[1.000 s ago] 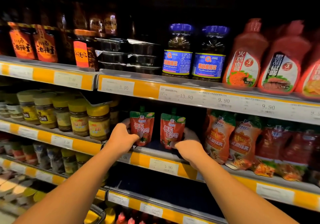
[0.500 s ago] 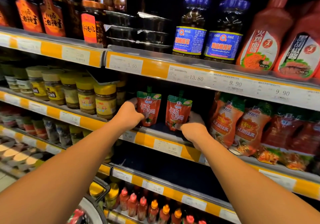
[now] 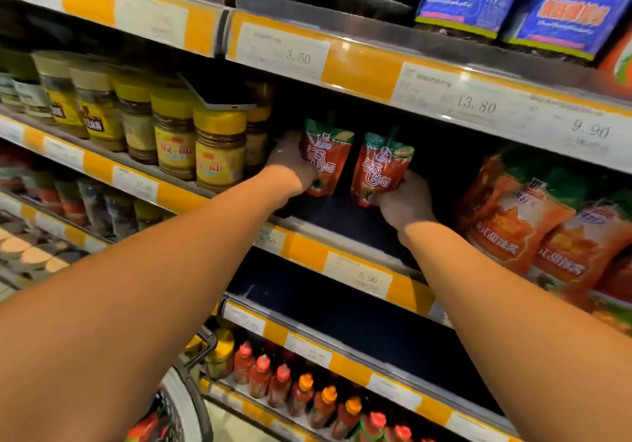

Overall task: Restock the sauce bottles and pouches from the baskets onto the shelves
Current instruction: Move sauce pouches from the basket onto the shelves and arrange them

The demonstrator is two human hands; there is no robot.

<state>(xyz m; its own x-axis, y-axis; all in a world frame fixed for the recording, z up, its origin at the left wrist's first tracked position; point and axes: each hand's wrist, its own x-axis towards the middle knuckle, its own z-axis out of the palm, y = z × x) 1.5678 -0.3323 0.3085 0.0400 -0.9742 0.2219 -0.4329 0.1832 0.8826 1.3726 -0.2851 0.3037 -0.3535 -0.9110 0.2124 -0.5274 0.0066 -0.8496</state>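
The left hand grips one red tomato-sauce pouch and the right hand pinches a second pouch. Both stand upright, labels forward, well behind the front edge of the middle shelf, probably to fill the gap from the back.

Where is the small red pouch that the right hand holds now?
The right pouch stands mid-shelf in the head view, gripped by the right hand, between the left pouch and the orange pouches.

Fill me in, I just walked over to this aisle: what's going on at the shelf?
A person is stocking sauce pouches. The left hand grips one red pouch and the right hand grips another red pouch, both upright in a dark gap on the middle shelf, between yellow-lidded jars and larger orange pouches.
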